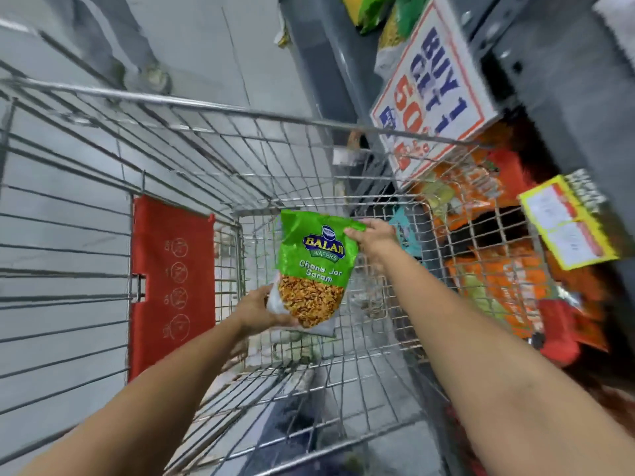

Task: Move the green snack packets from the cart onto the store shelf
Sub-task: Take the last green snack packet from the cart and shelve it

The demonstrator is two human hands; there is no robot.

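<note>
A glossy green snack packet (314, 266) with a blue "Balaji Wafers" logo, the words "Chana Jor Garam" and a clear window of golden-brown snack at its lower half was held upright above the deep basket of a silver wire shopping cart (240, 159). Both bare forearms reached forward from the bottom of the view into the cart. The left hand (259, 312) gripped the packet's lower left corner, fingers curled under its bottom edge. The right hand (372, 235) pinched the packet's upper right corner at the sealed top, thumb on the printed face. So both hands were closed on the same packet, which hung between them, clear of the cart's wire floor.

A red plastic flap (171, 283) printed with round safety symbols lay against the cart's left wall. To the right of the cart stood a dark grey metal store shelf (567, 80). A white sign with a red border (436, 94), reading "BUY 1" and "50", hung from it, tilted. Below the sign, orange snack packets (494, 269) filled the lower shelf, seen partly through the cart's wire side. A yellow price tag (567, 221) stuck out from the shelf edge. Higher up, near the top of the view, more green and yellow packets (378, 12) sat on the shelf, blurred.
</note>
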